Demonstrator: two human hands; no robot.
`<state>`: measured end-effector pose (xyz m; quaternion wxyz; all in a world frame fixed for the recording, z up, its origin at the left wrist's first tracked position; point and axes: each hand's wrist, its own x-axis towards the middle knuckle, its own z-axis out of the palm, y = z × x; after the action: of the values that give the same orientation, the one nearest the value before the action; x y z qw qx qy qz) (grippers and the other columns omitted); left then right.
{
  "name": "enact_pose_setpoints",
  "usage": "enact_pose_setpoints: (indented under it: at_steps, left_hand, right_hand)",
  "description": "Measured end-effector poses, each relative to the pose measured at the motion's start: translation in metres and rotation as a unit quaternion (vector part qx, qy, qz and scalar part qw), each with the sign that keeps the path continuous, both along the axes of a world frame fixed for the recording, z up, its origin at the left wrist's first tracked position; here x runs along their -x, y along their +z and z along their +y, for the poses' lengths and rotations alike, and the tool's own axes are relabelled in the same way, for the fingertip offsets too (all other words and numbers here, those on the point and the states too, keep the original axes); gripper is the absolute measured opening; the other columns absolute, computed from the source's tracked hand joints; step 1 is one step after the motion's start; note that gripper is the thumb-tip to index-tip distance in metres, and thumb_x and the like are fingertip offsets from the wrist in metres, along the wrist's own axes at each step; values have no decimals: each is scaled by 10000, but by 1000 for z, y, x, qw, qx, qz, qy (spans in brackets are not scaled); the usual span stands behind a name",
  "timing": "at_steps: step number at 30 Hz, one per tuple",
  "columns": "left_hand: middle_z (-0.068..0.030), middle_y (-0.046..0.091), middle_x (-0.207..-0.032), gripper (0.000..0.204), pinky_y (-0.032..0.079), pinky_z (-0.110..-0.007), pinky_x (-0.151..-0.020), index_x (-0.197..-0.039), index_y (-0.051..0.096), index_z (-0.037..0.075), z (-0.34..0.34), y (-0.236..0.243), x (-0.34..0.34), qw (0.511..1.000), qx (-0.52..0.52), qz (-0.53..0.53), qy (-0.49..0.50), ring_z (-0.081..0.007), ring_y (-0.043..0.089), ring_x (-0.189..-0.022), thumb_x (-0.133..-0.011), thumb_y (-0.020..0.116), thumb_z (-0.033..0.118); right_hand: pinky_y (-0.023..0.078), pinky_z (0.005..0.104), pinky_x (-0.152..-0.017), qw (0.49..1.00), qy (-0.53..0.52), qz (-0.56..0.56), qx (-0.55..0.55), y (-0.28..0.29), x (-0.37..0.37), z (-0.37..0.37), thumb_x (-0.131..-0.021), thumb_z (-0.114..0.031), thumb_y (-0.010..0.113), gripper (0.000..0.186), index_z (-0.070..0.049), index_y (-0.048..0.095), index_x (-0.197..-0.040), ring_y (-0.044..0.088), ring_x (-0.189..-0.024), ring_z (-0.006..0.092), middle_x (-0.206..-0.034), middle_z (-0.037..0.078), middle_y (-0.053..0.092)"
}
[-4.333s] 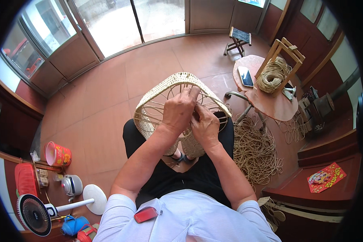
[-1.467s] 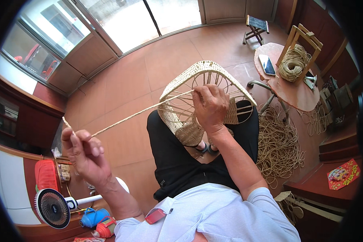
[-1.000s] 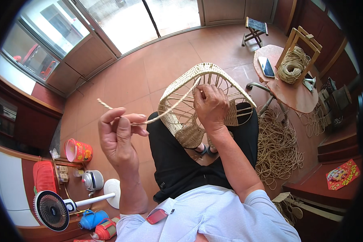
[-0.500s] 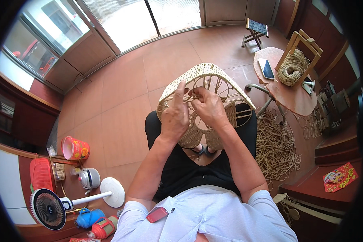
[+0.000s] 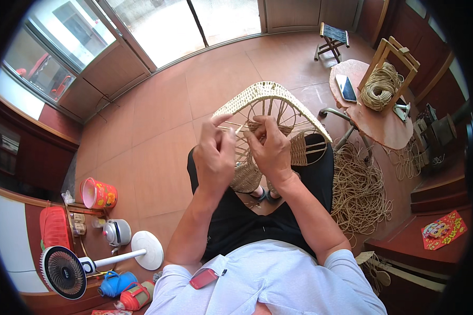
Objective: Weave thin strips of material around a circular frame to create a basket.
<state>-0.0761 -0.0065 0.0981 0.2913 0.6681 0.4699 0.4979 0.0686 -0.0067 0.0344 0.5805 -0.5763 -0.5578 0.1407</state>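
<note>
A half-woven wicker-like frame with a pale braided rim and tan cord panels rests across my lap. Thin ribs and loose strands show inside its open part. My left hand is over its left side, slightly blurred, thumb and fingers curled together at a short pale cord. Beside it, my right hand pinches at the cord near the bundled strands in the middle of the frame. Its fingertips partly hide the cord's end. The two hands are a little apart.
On the right, a wooden slab table bears a phone and a cord coil. Loose cord heaps below it. A folding stool stands farther off. Left are a white fan, a kettle and a red bucket.
My left hand has turned and shifted left and down, its raised index finger now bent. A pale cord now shows between the hands. My right hand has moved only slightly.
</note>
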Motion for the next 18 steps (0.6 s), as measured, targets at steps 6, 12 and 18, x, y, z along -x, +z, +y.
enact_pose_setpoints:
  at_steps: [6,12,18]
  left_hand:
    - [-99,724,-780,329,527,-309,-550,-1357,693,38,-73,27,-8,936,-187,128,-270,-114,660,-589,-1035,688,-23]
    - [-111,771,-932,204,554,-314,-667,-1293,708,1,-24,21,-2,989,35,-55,-136,-103,703,-758,-1104,666,66]
    - [-122,763,-966,75,598,-372,-712,-1090,768,63,51,-46,-29,965,-214,144,-43,-252,762,-806,-1022,749,89]
  right_hand:
    - [589,379,-651,988,12,-111,-111,-4,-14,-2,-992,-81,773,176,-65,757,-1167,763,-817,255,-963,102,753]
    - [560,269,-654,992,18,125,6,4,-49,-13,-1106,-248,722,232,-44,808,-1176,726,-710,110,-824,41,768]
    - [567,274,-681,997,5,74,-16,7,-64,-20,-1101,-201,720,203,-35,815,-1167,743,-755,116,-863,53,778]
